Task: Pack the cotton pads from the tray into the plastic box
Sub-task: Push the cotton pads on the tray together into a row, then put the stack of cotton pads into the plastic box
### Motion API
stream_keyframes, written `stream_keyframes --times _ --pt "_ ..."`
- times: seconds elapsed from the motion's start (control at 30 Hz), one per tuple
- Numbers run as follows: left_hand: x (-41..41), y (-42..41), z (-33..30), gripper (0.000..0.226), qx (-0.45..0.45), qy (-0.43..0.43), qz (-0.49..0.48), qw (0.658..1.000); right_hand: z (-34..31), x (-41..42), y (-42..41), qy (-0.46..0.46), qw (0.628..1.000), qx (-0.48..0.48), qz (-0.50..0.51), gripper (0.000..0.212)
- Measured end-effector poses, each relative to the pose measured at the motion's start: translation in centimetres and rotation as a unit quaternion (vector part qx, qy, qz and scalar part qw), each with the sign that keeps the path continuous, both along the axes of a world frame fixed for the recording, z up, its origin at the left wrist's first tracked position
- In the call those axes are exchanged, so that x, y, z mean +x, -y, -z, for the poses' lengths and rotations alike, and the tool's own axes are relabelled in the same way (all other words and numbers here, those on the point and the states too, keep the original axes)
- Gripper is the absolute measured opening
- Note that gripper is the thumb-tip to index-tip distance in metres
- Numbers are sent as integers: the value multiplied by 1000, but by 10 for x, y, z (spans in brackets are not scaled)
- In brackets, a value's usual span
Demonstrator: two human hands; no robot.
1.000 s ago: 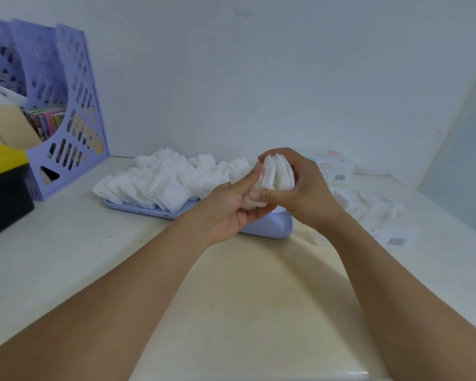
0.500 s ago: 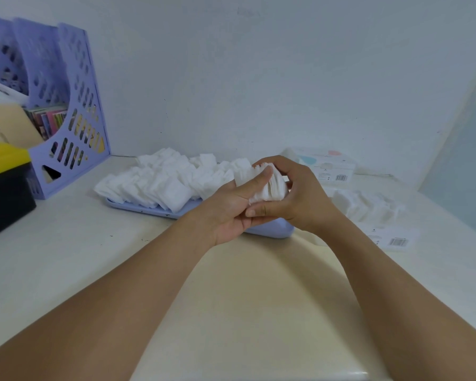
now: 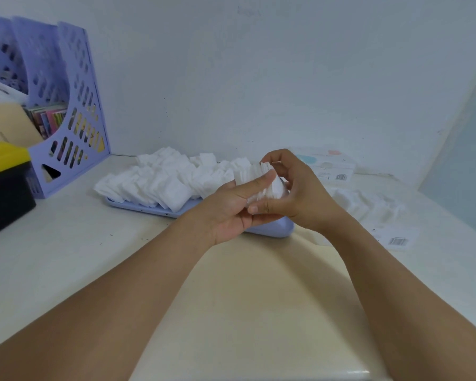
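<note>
A lilac tray (image 3: pixel 270 232) lies at the back of the table under a heap of white cotton pads (image 3: pixel 162 180). Above the tray's right end both my hands hold a small stack of cotton pads (image 3: pixel 264 178). My left hand (image 3: pixel 228 213) supports the stack from the left with the thumb along its side. My right hand (image 3: pixel 294 196) curls around it from the right and above. To the right a clear plastic pack (image 3: pixel 368 204) holds more white pads; its barcode label (image 3: pixel 399 240) faces me.
A lilac perforated file holder (image 3: pixel 74 127) with papers stands at the back left, and a black box with a yellow lid (image 3: pixel 3 185) sits in front of it. A white carton (image 3: pixel 327 166) with a barcode rests against the wall behind my right hand.
The stack has tilted and dropped slightly in my hands. My right fingers have loosened over its top, and my left thumb has slid along its side.
</note>
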State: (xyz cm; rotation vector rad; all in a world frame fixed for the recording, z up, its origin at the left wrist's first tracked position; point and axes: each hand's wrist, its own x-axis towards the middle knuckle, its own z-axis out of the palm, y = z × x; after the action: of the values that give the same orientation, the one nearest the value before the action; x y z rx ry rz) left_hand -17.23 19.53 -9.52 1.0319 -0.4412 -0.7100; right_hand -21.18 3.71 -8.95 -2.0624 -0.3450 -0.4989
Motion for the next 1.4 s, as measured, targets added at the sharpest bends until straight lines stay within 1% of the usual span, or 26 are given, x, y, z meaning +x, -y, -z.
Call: stream_keyframes --times 0.07,0.17,0.33,0.4,0.43,0.5,0.53,0.57,0.63,0.67,0.7,0.77,0.83,0.9,0.97,1.0,1.07,1.1,1.17,1.2,1.23,1.27,1.33,1.4 --pt "-2 2 2 50 -3 -6 1 1000 2 0 -2 -23 1000 -7 -18 85" --pt "-2 4 7 65 1 9 -13 1000 6 -2 -8 -45 997 -55 -38 106" --pt "-3 3 8 73 28 16 -12 999 8 -2 -15 -42 993 -113 -18 110" --pt "-3 4 9 77 44 23 -20 999 9 -3 -19 -44 989 -142 -13 116" --pt "-3 5 9 75 55 31 -22 998 10 -3 -19 -57 987 -150 -20 121" --pt "1 3 9 63 69 41 -8 997 5 -8 -13 -112 982 -143 -49 125" --pt "2 2 9 60 72 49 -1 996 0 -11 -7 -133 981 -130 -61 120" --pt "5 1 9 64 71 57 0 996 -6 -13 -1 -140 982 -105 -69 109" --pt "8 1 10 79 65 62 -7 996 -18 -18 8 -138 987 -19 -80 79" --pt "9 2 11 86 65 67 -13 996 -22 -19 11 -137 987 22 -80 71" --pt "9 4 11 93 71 77 -19 994 -24 -19 12 -135 987 42 -78 69" --pt "6 7 13 98 87 101 -25 991 -23 -19 9 -122 989 30 -71 74" --pt "4 11 14 91 97 129 -41 986 -18 -17 2 -126 989 -1 -73 81" --pt "2 13 14 72 95 164 -64 980 -14 -14 -1 -146 986 -32 -77 85" --pt "4 12 12 52 87 183 -88 975 -12 -11 1 -151 986 -44 -60 78" --pt "6 10 12 46 79 181 -104 975 -13 -11 3 -139 988 -47 -43 68" --pt "9 10 12 46 67 166 -144 973 -15 -12 6 -92 994 -65 0 42" --pt "10 11 12 44 64 165 -164 970 -15 -12 9 -69 995 -69 18 33" --pt "7 15 13 39 71 181 -198 961 -16 -10 12 -41 996 -63 46 24" --pt "6 18 14 36 80 199 -210 954 -17 -10 15 -39 996 -57 61 20" --pt "5 20 16 33 93 236 -218 942 -18 -10 15 -42 995 -52 71 16" --pt "3 22 18 32 109 286 -219 927 -20 -11 17 -51 994 -52 79 13" --pt "0 25 21 40 134 378 -192 896 -22 -13 21 -76 992 -56 79 22" --pt "-3 29 25 49 151 421 -156 880 -25 -16 28 -102 990 -45 82 30"
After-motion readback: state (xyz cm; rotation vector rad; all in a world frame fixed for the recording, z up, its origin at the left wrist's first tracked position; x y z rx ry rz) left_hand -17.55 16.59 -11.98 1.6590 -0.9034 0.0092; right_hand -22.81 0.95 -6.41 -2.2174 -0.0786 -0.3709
